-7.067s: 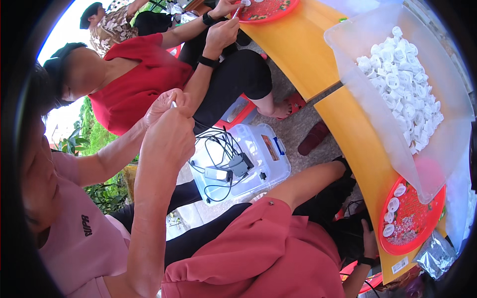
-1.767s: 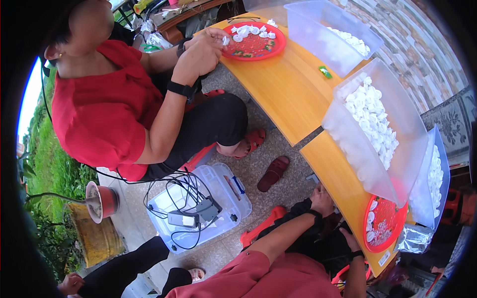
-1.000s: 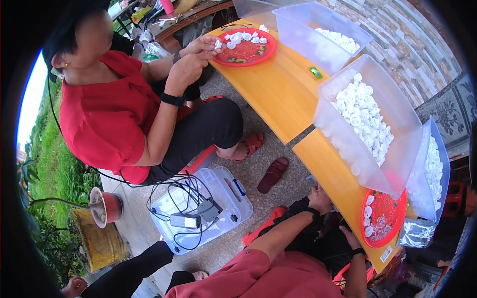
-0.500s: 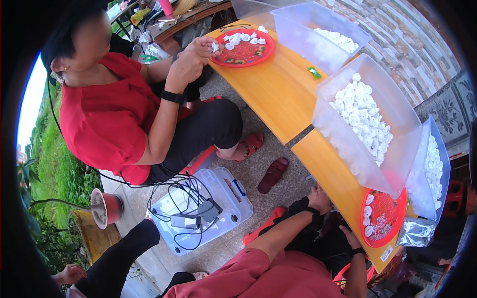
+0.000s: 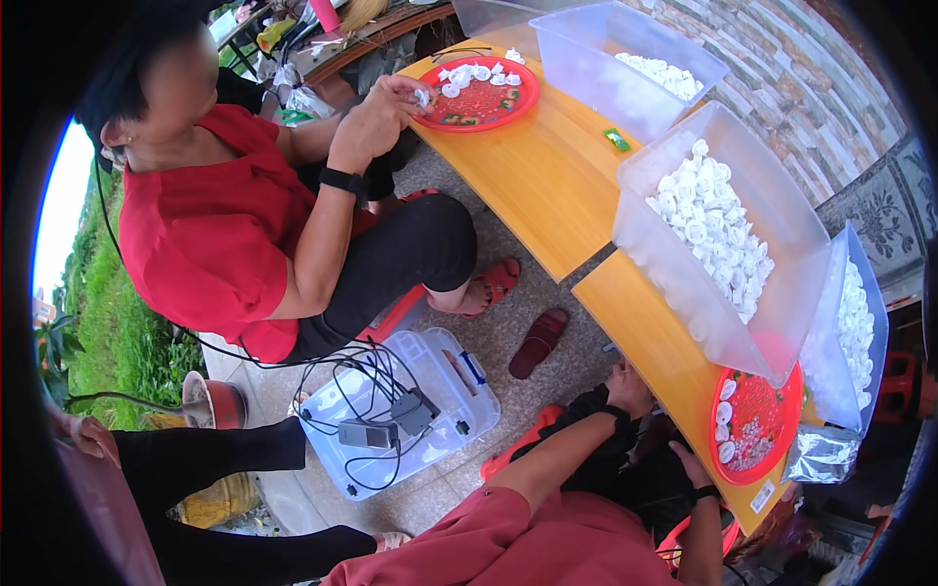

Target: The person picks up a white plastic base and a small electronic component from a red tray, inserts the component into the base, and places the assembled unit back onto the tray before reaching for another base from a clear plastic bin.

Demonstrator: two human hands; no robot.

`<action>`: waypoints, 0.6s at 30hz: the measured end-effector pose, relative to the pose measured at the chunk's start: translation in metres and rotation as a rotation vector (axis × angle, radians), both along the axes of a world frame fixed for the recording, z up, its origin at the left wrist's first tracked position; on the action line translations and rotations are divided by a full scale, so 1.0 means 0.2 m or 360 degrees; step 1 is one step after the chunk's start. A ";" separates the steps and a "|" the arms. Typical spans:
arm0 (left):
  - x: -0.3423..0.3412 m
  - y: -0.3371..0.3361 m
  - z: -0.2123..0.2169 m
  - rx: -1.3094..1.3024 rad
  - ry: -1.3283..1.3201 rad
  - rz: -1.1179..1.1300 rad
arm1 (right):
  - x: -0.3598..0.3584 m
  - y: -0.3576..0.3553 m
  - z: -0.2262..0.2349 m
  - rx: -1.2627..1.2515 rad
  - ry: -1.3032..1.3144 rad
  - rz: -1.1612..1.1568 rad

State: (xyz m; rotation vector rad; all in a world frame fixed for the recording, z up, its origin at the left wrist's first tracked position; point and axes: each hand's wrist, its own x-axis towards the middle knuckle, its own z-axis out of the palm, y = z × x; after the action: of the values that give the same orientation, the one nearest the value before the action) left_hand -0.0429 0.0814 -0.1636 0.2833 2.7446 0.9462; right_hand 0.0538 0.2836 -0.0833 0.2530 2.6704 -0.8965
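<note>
Beside the front edge of the table (image 5: 650,337), my left hand (image 5: 630,391) lies flat over my black-clothed knee, holding nothing that I can see. My right hand (image 5: 690,465) rests on my thigh with its fingers stretched out. Nearest to it on the table is a round red tray (image 5: 775,422) with small clear pieces and a row of white round pieces (image 5: 724,414) along its rim. A large translucent bin (image 5: 782,186) behind the tray holds a heap of white pieces (image 5: 708,230).
Across from me a seated co-worker in red (image 5: 210,225) pinches a small piece over another red tray (image 5: 523,109). More bins (image 5: 576,49) stand along the wall. On the floor are a lidded clear box (image 5: 327,410) with black cables, a dark red slipper (image 5: 538,344) and a potted plant (image 5: 227,404).
At the lower left, a standing person in dark trousers has moved further into view, legs now spread apart. My hands stay in place; the view shifts slightly.
</note>
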 end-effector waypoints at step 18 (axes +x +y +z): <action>0.00 0.01 0.07 -0.0180 -0.0042 -0.0064 | 0.00 0.04 -0.03 0.0011 -0.0132 -0.0025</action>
State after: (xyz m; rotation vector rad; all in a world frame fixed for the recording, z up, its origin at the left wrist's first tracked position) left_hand -0.0431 0.0824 -0.1501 0.3029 2.7448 0.7755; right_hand 0.0543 0.2923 -0.0897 0.3062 2.5988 -0.8626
